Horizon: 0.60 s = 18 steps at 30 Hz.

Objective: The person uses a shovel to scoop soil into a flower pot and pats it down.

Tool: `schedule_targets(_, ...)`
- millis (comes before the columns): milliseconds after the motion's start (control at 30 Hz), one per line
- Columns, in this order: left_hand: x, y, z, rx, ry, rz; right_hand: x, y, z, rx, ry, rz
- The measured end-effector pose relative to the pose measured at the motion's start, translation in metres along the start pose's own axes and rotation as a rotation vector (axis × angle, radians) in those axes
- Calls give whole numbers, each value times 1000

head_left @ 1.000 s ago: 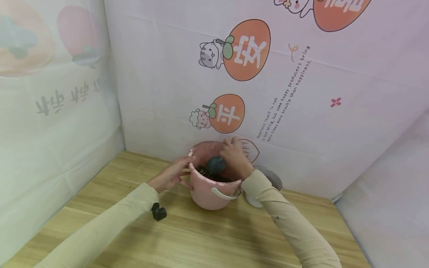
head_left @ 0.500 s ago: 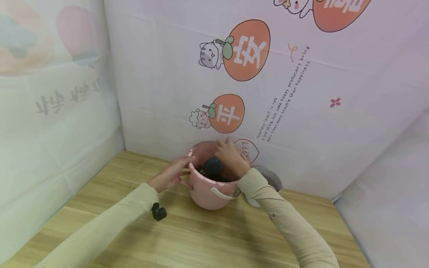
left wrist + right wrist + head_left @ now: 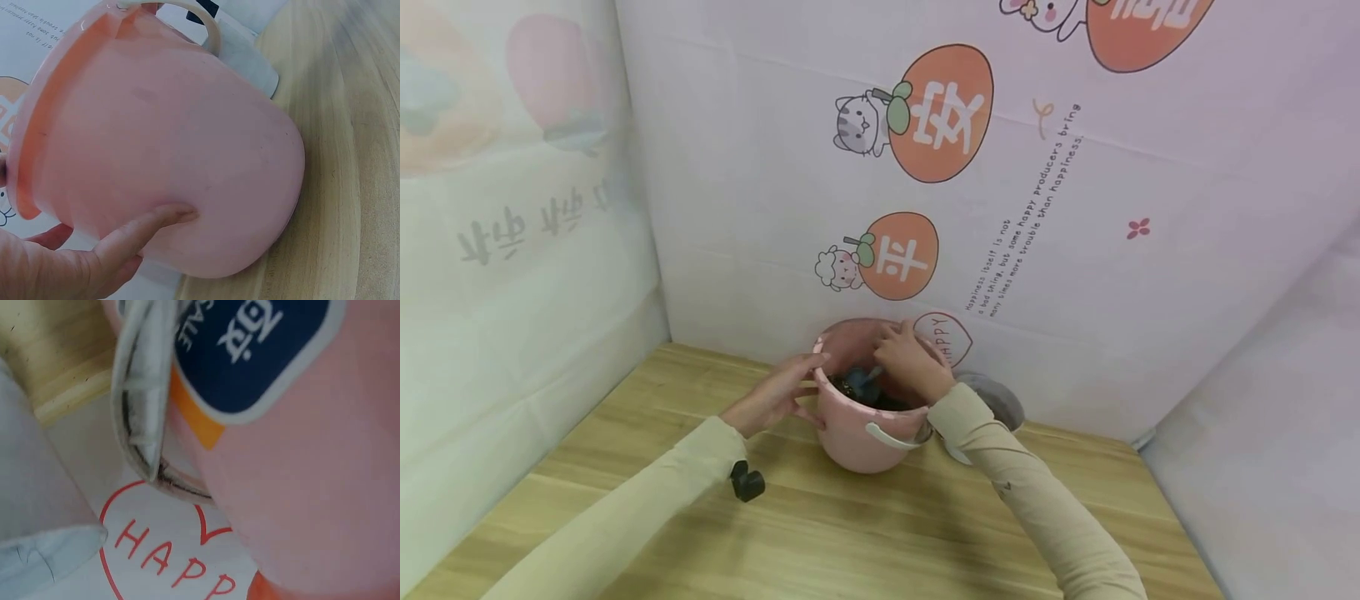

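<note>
A pink bucket [image 3: 853, 437] with dark soil [image 3: 891, 403] inside stands upright on the wooden table near the back wall. My left hand [image 3: 771, 402] grips its left side, thumb over the rim. In the left wrist view, the fingers [image 3: 150, 226] are spread against the bucket's outer wall. Inside the mouth, my right hand [image 3: 912, 360] pinches the pale handle of a small blue-grey shovel [image 3: 863, 385], whose blade is down at the soil. The right wrist view shows the bucket's outside [image 3: 312, 494] with a dark blue label [image 3: 250, 356]; the right hand is out of that view.
The bucket's white carrying handle [image 3: 889, 438] hangs down at the front right. A grey-white container [image 3: 1000, 402] lies tilted just right of the bucket, behind the right forearm. Printed white cloth walls [image 3: 737, 208] close in the back and sides of the table [image 3: 820, 533].
My right hand has shifted left within the bucket, and the shovel blade has turned and moved left, lower into the soil. The left hand keeps its hold. The head view has swung slightly right.
</note>
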<state>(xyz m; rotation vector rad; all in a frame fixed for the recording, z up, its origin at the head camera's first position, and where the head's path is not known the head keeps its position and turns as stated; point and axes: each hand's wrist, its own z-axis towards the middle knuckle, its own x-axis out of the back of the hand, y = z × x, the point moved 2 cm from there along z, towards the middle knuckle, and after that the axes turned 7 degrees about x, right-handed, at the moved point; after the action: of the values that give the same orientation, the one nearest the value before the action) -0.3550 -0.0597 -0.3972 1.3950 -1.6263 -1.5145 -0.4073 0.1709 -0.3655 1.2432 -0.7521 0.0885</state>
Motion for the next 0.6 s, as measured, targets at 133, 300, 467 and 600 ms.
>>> schedule_targets(133,0,0,1,-1,-1,-1,17,3,0,4,-47,147)
schedule_targets(300,0,0,0,-6,1,4,17,5,2,-34,-26,436)
schedule_targets(467,1,-2,0,-8,9,-6,12,5,8,-52,-30,678)
schedule_targets(600,2,-2,0,-6,2,-12,12,4,8,-55,-59,708)
